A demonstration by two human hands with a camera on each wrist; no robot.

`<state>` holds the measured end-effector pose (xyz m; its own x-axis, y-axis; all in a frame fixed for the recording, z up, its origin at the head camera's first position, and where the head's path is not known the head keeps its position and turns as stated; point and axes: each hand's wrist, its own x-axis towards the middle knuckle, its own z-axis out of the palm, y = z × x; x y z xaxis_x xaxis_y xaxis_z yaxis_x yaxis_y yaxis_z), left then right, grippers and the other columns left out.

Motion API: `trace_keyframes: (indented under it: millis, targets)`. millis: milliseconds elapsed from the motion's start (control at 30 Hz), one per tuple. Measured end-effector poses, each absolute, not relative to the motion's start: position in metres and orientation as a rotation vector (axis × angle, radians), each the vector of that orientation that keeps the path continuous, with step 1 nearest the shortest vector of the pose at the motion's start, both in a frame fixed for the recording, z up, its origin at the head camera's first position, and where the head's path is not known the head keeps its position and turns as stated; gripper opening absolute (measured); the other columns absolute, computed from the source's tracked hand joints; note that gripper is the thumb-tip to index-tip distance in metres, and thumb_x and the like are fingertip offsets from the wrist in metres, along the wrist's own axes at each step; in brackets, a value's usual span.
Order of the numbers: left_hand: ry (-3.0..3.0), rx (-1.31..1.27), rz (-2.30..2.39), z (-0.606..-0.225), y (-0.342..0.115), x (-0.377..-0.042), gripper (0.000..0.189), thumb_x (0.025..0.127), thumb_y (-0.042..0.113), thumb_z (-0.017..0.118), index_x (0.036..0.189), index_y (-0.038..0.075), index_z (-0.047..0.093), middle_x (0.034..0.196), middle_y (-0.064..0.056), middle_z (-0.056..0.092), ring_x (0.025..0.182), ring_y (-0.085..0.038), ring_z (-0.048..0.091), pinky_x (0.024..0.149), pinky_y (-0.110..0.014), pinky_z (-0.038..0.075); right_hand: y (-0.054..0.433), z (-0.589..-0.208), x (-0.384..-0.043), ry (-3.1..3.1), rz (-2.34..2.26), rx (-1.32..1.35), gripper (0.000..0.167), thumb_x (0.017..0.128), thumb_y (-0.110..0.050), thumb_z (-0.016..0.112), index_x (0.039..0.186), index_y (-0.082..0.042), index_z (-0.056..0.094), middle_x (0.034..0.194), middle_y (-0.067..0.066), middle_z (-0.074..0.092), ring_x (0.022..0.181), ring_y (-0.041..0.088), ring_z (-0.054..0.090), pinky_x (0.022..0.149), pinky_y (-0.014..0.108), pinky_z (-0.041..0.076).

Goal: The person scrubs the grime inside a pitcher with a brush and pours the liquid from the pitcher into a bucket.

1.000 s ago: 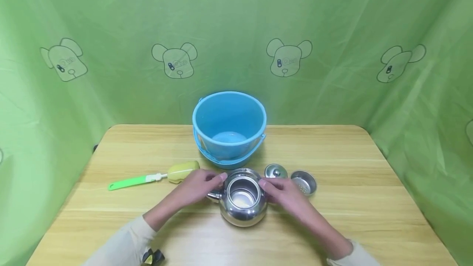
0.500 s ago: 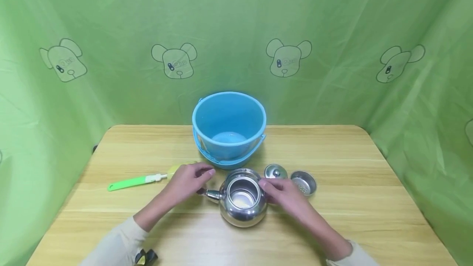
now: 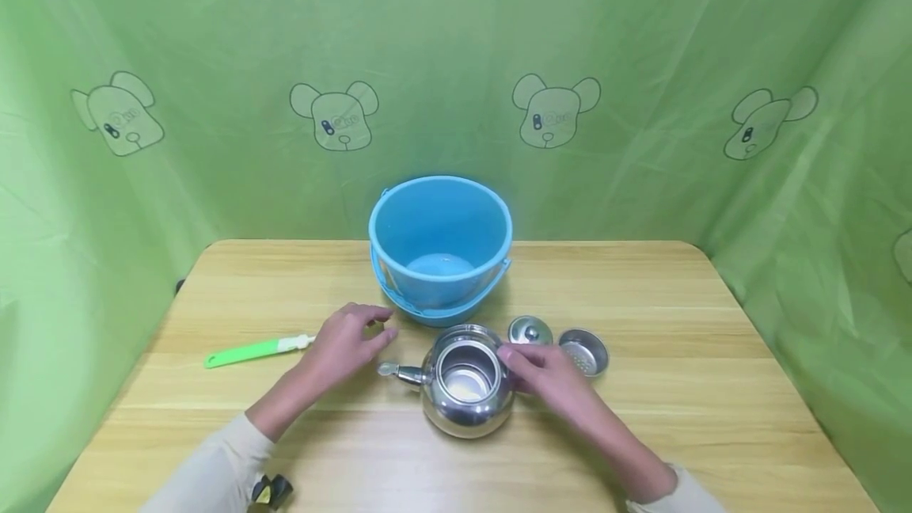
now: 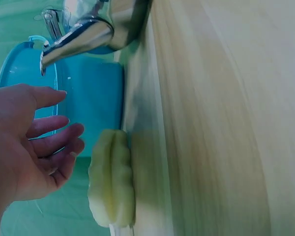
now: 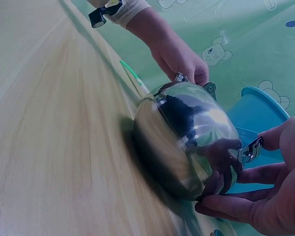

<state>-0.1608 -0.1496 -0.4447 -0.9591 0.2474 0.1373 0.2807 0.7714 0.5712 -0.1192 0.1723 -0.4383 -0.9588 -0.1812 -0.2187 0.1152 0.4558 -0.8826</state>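
A shiny steel teapot (image 3: 467,410), its top uncovered, stands at the front middle of the table with its spout (image 3: 408,374) pointing left. My right hand (image 3: 552,378) holds the teapot's right side, the thumb at a metal lug (image 5: 250,150) by the rim and the fingers against the body. Left of the spout, my left hand (image 3: 345,347) is held in the air with loosely bent fingers and nothing in them. Beyond it lies a sponge bottle brush with a green handle (image 3: 245,353); the hand hides its yellow sponge head (image 4: 112,179) in the head view.
A blue bucket (image 3: 440,299) with its handle lowered stands behind the teapot. To the right of the teapot lie a steel lid (image 3: 530,331) and a round steel strainer (image 3: 584,351). A green curtain (image 3: 456,38) hangs behind the table.
My left hand has let go of the teapot and moved left past the spout, toward the brush. My right hand stays on the teapot, which has barely moved.
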Motion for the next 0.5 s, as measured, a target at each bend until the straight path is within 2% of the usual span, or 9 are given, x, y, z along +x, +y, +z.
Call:
trace_keyframes:
  millis: [133, 267, 500]
  targets:
    - [-2.872, -0.477, -0.839, -0.449, -0.155, -0.163, 0.041, 0.09, 0.028, 0.079, 0.124, 0.005, 0.073, 0.124, -0.015, 0.075, 0.117, -0.032, 0.069, 0.1, -0.05, 0.058, 0.173, -0.439, -0.118, 2.434, -1.491, -0.06, 0.049, 0.102, -0.04, 0.063, 0.137, -0.006, 0.065, 0.144, 0.021, 0.062, 0.128, 0.037, 0.066, 0.096, 0.038, 0.061]
    - [-2.837, -0.516, -0.739, -0.452, -0.16, -0.165, 0.043, 0.086, 0.025, 0.083, 0.122, 0.003, 0.072, 0.123, -0.018, 0.074, 0.117, -0.036, 0.068, 0.1, -0.051, 0.057, 0.173, -0.439, -0.118, 2.426, -1.501, -0.062, 0.05, 0.102, -0.041, 0.063, 0.137, -0.005, 0.065, 0.145, 0.021, 0.062, 0.127, 0.037, 0.067, 0.096, 0.038, 0.061]
    - [-2.866, -0.535, -0.63, -0.457, -0.169, -0.17, 0.058, 0.081, 0.028, 0.088, 0.129, 0.003, 0.068, 0.128, -0.018, 0.071, 0.119, -0.036, 0.065, 0.101, -0.054, 0.055, 0.173, -0.439, -0.119, 2.409, -1.521, -0.038, 0.05, 0.101, -0.041, 0.063, 0.136, -0.006, 0.065, 0.143, 0.02, 0.063, 0.128, 0.037, 0.066, 0.098, 0.04, 0.06]
